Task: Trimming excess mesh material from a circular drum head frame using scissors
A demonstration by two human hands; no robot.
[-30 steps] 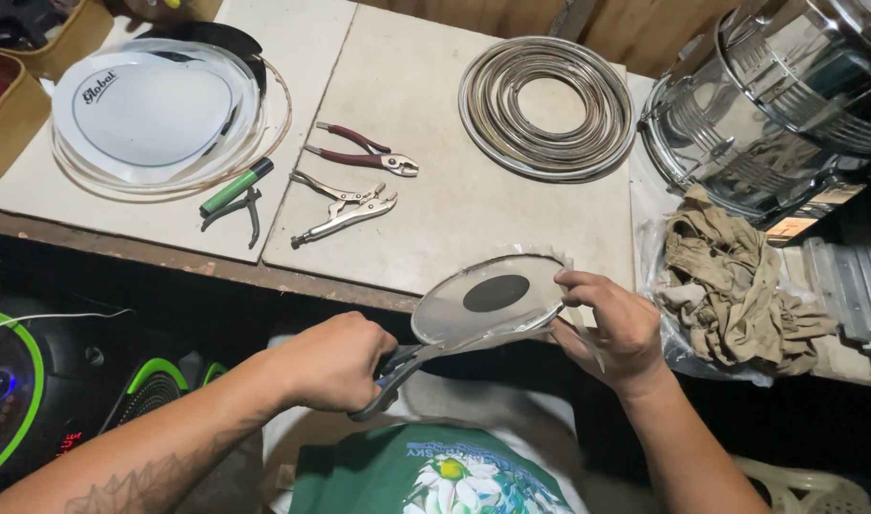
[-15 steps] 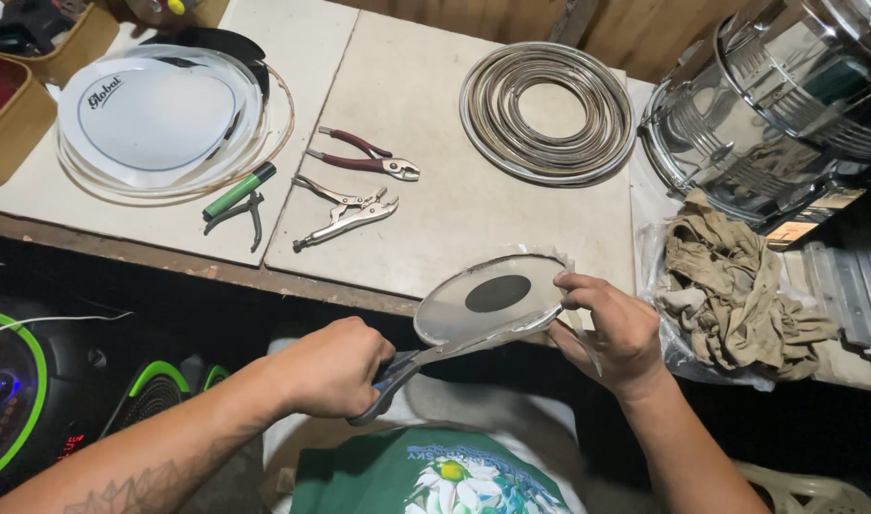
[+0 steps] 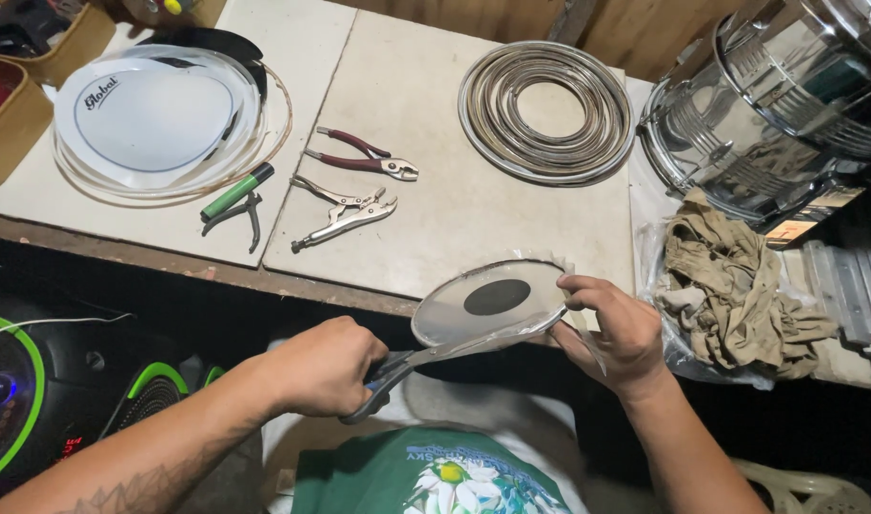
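— What's the table (image 3: 435,205) like where you're working?

— Pale slabs under dim light. At the far left lies a stack of white round skins (image 3: 155,119), at the far middle a coil of metal hoops (image 3: 547,112), and shiny drum shells (image 3: 773,105) stand at the far right. Red-handled pliers (image 3: 361,155) and locking pliers (image 3: 345,211) lie between them, with a heap of tan rags (image 3: 740,286) to the right. I work at the near edge, over my lap.

— And your hands?

— My left hand (image 3: 312,366) is closed around the scissors (image 3: 397,366), fingers through the handles, with the blades running under the clear round film (image 3: 492,303) that has the dark dot in its middle. My right hand (image 3: 618,333) pinches the film's right rim, fingers (image 3: 587,290) narrow on top and thumb below, holding it in the air just off the table's edge.

— How do you cut that cleanly?

— I'd judge it best to keep the blades deep in the cut, take long bites, and feed the disc round with the right hand rather than swing the scissors. Keep the film taut so it doesn't buckle, and keep my fingertips back from the blade line.
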